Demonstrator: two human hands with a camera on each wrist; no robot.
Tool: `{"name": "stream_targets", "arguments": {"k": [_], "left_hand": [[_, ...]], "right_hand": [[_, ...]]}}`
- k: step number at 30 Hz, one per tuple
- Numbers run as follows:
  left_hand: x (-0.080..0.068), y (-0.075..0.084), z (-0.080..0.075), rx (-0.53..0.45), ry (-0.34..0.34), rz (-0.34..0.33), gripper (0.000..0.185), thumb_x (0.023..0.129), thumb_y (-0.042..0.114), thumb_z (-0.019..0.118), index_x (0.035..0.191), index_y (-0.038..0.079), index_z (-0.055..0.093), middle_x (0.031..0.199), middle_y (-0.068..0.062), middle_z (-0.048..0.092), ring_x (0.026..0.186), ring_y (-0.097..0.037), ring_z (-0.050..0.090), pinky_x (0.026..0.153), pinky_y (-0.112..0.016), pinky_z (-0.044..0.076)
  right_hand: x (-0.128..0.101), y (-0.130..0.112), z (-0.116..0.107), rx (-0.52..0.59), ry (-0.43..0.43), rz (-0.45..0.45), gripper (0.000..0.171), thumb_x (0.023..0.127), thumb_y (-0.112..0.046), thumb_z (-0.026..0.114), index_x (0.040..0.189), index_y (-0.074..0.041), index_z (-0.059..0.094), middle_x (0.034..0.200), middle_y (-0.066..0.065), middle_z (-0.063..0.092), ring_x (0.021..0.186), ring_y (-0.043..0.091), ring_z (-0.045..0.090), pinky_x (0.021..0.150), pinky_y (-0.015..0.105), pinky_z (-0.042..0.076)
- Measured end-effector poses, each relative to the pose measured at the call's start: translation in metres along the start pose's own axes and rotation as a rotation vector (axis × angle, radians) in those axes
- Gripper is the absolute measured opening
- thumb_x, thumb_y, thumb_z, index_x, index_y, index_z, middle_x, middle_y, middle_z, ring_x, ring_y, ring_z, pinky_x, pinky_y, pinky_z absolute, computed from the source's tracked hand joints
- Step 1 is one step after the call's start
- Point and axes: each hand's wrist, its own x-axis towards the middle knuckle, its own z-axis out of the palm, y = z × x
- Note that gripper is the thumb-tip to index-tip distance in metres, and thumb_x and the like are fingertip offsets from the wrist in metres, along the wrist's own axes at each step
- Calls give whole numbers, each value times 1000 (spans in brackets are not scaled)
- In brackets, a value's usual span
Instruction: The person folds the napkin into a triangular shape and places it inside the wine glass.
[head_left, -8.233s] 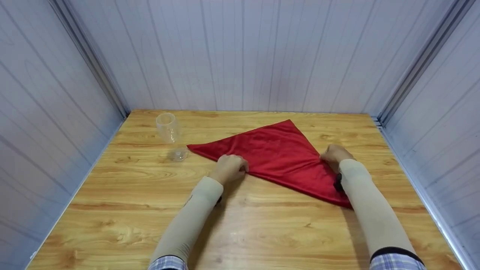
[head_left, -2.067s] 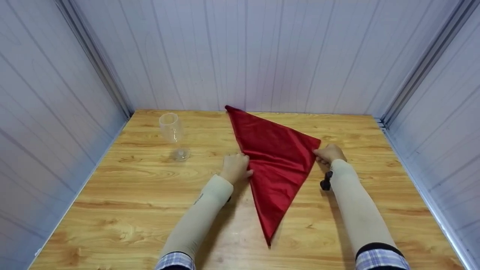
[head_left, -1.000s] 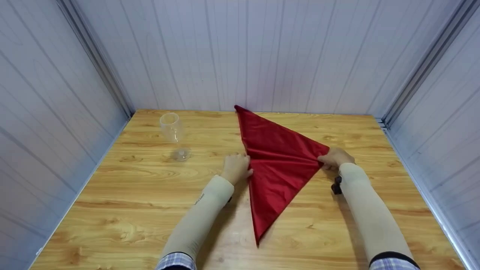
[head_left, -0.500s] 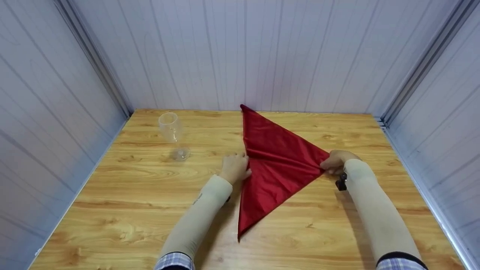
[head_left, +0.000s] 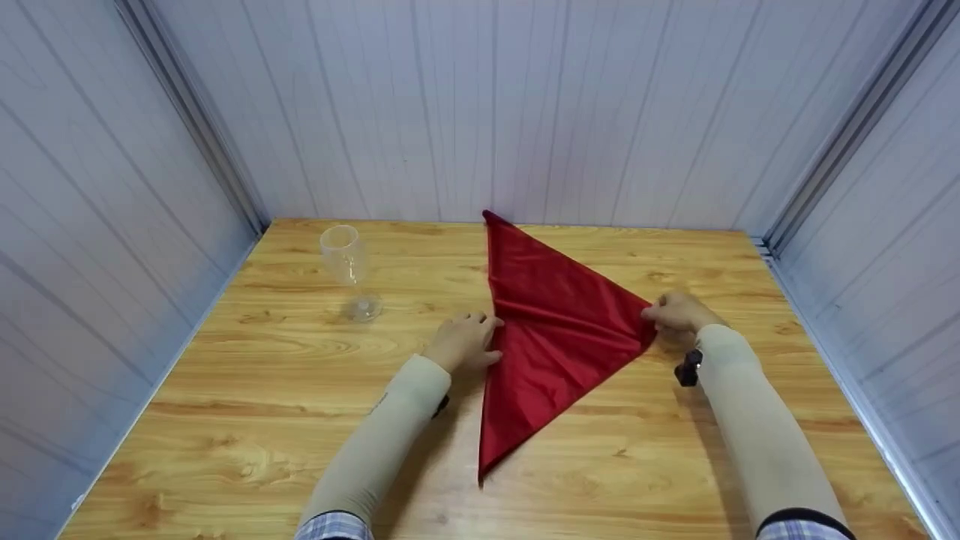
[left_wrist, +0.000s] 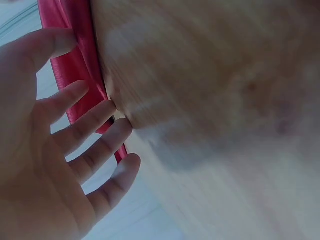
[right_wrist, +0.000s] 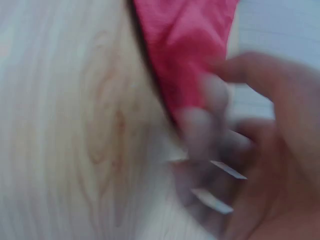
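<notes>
left hand [head_left: 461,341]: fingers straight, touching red satin triangular cloth [head_left: 559,330] | right hand [head_left: 677,311]: pinching cloth's right corner | risk: slippery cloth slides on wooden surface [head_left: 247,405], misaligning fold

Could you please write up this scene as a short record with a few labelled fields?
Surface: wooden table enclosed by pale panelled walls
Cloth: red napkin folded into a triangle, lying flat, long straight edge on the left
Left hand: left hand with straight, spread fingers at the napkin's left edge
Right hand: right hand at the napkin's right corner; wrist view too blurred to confirm a pinch
Other item: clear wine glass upright, to the left of the napkin, apart from it
</notes>
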Motion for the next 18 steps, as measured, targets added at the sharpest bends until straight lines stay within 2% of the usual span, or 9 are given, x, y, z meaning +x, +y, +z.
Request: {"name": "stream_targets", "arguments": {"k": [3, 6, 12, 18], "left_hand": [[-7, 0, 0, -12, 15, 39, 53, 95, 45, 66, 140, 19, 55, 132, -9, 58, 122, -30, 54, 96, -45, 48], [-11, 2, -1, -29, 7, 68, 47, 95, 44, 67, 134, 20, 59, 129, -8, 57, 119, -29, 54, 94, -46, 48], [-14, 2, 2, -30, -9, 77, 41, 93, 41, 69, 128, 19, 67, 128, -6, 57, 119, -28, 54, 92, -49, 48], [-14, 2, 5, -28, 13, 60, 40, 92, 39, 71, 126, 19, 70, 125, -6, 61, 115, -27, 57, 89, -48, 50]], "right_hand": [[7, 3, 7, -56, 197, -71, 22, 95, -22, 60, 93, 0, 64, 89, 10, 64, 85, 27, 58, 78, 41, 48], [14, 9, 13, -51, 280, -97, 20, 95, -15, 61, 101, 3, 67, 102, 19, 66, 99, 38, 59, 88, 51, 47], [23, 21, 20, 12, 313, -94, 26, 97, -7, 60, 118, 7, 65, 116, 27, 64, 113, 43, 58, 98, 53, 45], [24, 21, 19, -8, 309, -72, 27, 97, -10, 61, 117, 8, 63, 110, 26, 63, 105, 42, 59, 92, 51, 47]]}}
